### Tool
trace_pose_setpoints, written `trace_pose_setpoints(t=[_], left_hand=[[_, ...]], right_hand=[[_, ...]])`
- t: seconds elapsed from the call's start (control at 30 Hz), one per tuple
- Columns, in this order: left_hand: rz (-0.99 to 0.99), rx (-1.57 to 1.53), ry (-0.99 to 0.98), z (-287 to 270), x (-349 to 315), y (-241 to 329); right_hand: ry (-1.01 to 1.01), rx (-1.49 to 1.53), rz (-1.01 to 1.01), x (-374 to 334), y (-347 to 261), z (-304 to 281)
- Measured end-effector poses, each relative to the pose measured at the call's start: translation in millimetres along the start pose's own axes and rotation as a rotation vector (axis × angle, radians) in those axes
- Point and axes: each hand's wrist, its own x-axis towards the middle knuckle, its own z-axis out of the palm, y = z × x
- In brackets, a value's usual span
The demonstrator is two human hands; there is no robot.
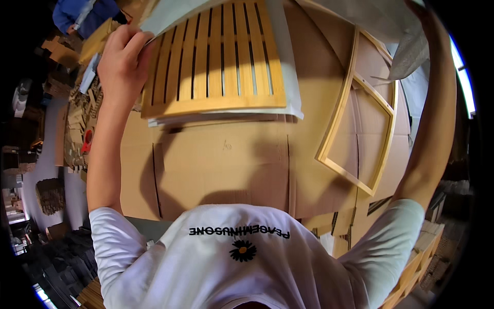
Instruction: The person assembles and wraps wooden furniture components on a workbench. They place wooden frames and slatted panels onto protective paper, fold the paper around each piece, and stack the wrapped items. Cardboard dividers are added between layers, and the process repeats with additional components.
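The slatted wooden panel [213, 56], judged light, stiff and best taken by its edge rails, is held at its far-left corner by the closed left hand [121, 56] over the cardboard sheet [226, 165], while the right hand's [419, 13] grip cannot be determined.

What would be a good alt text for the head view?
A person's left hand grips the corner of a pale slatted wooden panel lying on grey-white sheet wrapping over flat brown cardboard. The right hand reaches up to the wrapping; an empty light wooden frame lies right.
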Motion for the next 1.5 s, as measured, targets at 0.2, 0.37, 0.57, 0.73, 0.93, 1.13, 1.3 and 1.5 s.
trace_pose_setpoints(t=[0.2,0.37,0.57,0.73,0.93,1.13,1.3,1.5], left_hand=[[0.086,-0.139,-0.074,31.3,-51.3,25.6],[0.022,-0.217,-0.132,37.4,-69.8,37.8],[0.043,-0.369,-0.112,47.5,-71.9,42.1],[-0.024,-0.471,-0.157,43.8,-74.5,43.0],[0.024,-0.443,-0.147,40.4,-91.9,33.6],[0.228,-0.352,-0.079,50.7,-73.5,37.8],[0.263,-0.303,-0.123,35.2,-74.5,38.1],[0.189,-0.317,-0.101,38.0,-84.5,34.4]], right_hand=[[0.058,0.177,0.599,-143.3,147.9,-55.4],[0.044,0.313,0.672,-196.6,165.4,-86.9],[-0.597,-0.566,0.429,-361.0,111.9,-117.9],[-0.431,-1.102,0.104,-460.1,117.9,-134.9],[-0.364,-0.91,0.17,-535.2,76.4,-163.7],[0.256,-1.353,0.29,-599.1,163.4,-279.8],[0.235,-0.721,0.962,-597.5,122.3,-239.5],[0.509,-0.595,0.914,-757.3,79.8,-256.3]])
